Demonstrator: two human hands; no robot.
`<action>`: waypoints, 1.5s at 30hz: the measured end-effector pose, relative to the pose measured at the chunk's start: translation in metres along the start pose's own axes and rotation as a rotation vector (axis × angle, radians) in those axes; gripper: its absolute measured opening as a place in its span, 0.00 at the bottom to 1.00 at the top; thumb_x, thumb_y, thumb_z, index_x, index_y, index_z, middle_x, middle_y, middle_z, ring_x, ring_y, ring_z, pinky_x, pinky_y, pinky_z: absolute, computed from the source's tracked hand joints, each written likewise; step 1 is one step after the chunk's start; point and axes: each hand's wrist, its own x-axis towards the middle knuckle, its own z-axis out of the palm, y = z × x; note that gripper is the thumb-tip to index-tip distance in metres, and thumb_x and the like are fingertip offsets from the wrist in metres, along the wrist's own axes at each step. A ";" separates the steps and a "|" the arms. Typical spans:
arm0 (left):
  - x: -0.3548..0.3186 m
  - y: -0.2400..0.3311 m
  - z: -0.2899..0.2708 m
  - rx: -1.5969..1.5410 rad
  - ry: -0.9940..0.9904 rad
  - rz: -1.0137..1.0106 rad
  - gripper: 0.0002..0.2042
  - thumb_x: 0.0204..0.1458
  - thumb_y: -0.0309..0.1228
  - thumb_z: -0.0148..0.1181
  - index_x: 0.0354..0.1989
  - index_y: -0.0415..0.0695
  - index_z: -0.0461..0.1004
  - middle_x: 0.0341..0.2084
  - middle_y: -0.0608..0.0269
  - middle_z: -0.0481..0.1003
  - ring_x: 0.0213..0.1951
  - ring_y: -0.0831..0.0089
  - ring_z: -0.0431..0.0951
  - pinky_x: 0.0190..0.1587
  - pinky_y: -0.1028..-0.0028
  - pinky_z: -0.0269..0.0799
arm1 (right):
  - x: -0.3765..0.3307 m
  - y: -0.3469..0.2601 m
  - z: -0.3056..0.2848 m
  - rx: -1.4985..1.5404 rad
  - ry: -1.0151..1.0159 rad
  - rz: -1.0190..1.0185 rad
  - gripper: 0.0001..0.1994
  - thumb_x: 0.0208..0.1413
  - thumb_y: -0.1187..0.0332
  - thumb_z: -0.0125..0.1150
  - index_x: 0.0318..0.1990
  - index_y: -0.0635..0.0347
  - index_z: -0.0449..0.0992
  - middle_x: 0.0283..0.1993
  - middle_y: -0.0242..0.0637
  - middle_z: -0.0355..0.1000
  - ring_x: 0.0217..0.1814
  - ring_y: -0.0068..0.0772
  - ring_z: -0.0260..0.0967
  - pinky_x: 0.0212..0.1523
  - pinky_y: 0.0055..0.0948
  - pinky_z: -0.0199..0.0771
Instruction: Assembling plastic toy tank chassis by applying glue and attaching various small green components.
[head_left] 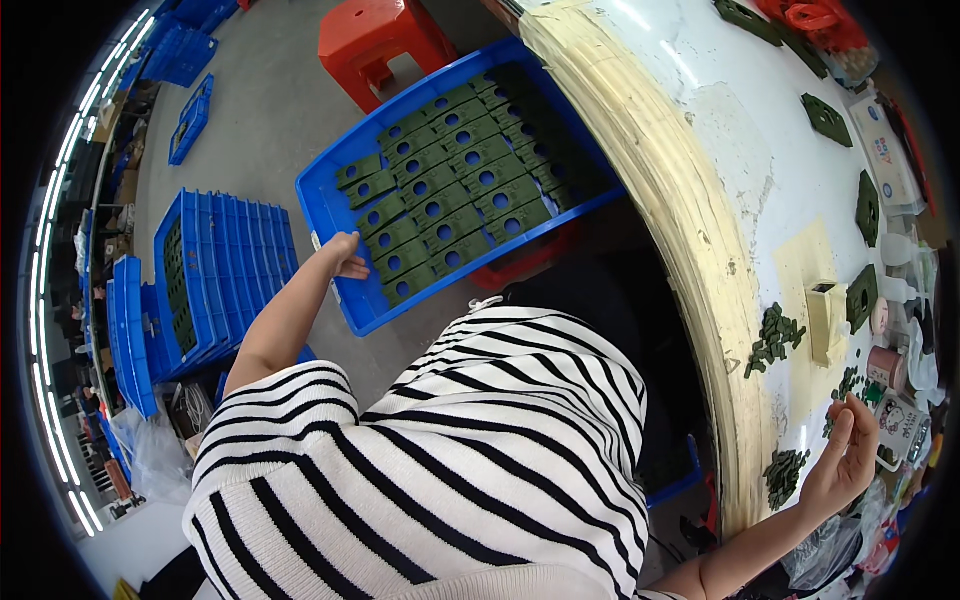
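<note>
My left hand grips the short side of a blue plastic tray, fingers curled over its rim. Rows of flat dark green rectangular pieces lie in the tray, each with a round hole. Out over the worktable at the right is my right hand. Its thumb and fingers are bent close together, and whatever may be between them is too small to make out. Near it lie small piles of little dark green pieces and a pale yellow block-shaped fixture.
A red plastic stool stands beyond the tray. Stacked blue crates rise at the left. The worktable has a worn, pale edge bordering the tray. Larger green pieces, bottles and plastic bags line its far side.
</note>
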 end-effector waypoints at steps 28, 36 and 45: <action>-0.026 -0.004 0.050 -0.214 0.219 0.295 0.32 0.61 0.56 0.32 0.63 0.40 0.53 0.57 0.49 0.61 0.52 0.53 0.69 0.49 0.52 0.74 | 0.001 -0.005 0.000 -0.019 0.017 -0.009 0.07 0.60 0.77 0.52 0.42 0.72 0.74 0.33 0.38 0.72 0.35 0.24 0.68 0.40 0.23 0.69; -0.031 -0.009 0.049 -0.244 0.276 0.239 0.32 0.61 0.57 0.32 0.61 0.41 0.57 0.55 0.50 0.64 0.53 0.54 0.69 0.47 0.52 0.74 | 0.004 -0.014 0.003 -0.061 0.007 -0.012 0.07 0.59 0.77 0.52 0.41 0.72 0.74 0.32 0.38 0.73 0.34 0.24 0.68 0.39 0.22 0.69; -0.035 -0.005 0.057 -0.224 0.327 0.296 0.32 0.61 0.56 0.30 0.57 0.38 0.61 0.53 0.46 0.68 0.54 0.50 0.70 0.45 0.57 0.74 | 0.001 -0.009 0.000 -0.018 0.017 0.004 0.07 0.60 0.76 0.52 0.42 0.71 0.74 0.32 0.38 0.73 0.33 0.24 0.68 0.38 0.23 0.70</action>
